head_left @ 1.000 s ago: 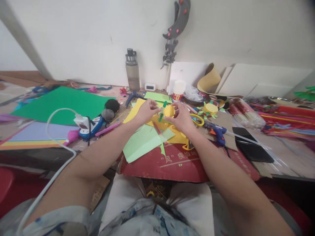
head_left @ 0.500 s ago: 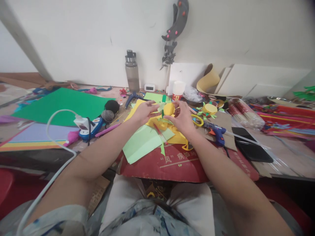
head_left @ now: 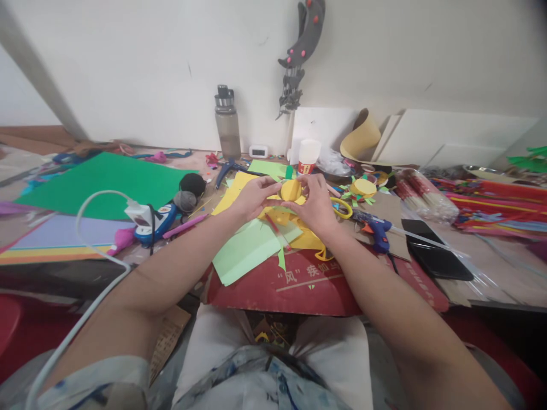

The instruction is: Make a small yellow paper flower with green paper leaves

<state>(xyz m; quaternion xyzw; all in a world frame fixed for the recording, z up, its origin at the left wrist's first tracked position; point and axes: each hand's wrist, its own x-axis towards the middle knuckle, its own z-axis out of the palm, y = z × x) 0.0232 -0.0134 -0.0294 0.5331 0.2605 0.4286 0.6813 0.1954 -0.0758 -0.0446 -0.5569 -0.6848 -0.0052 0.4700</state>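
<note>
Centre of frame: left hand (head_left: 255, 196) and right hand (head_left: 315, 200) both pinch yellow paper disc (head_left: 291, 190) above worktop (head_left: 491, 267). Green strip (head_left: 289, 172) at disc's top edge; attachment unclear. Finished disc (head_left: 364, 187) lies right. Judged mid-assembly.

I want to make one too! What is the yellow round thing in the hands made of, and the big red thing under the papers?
The yellow round piece, pinched between the left hand and the right hand, looks like matte craft paper or thin foam: flat colour, no shine. The red sheet looks like cardboard: stiff, with printed white characters and a worn edge.
</note>
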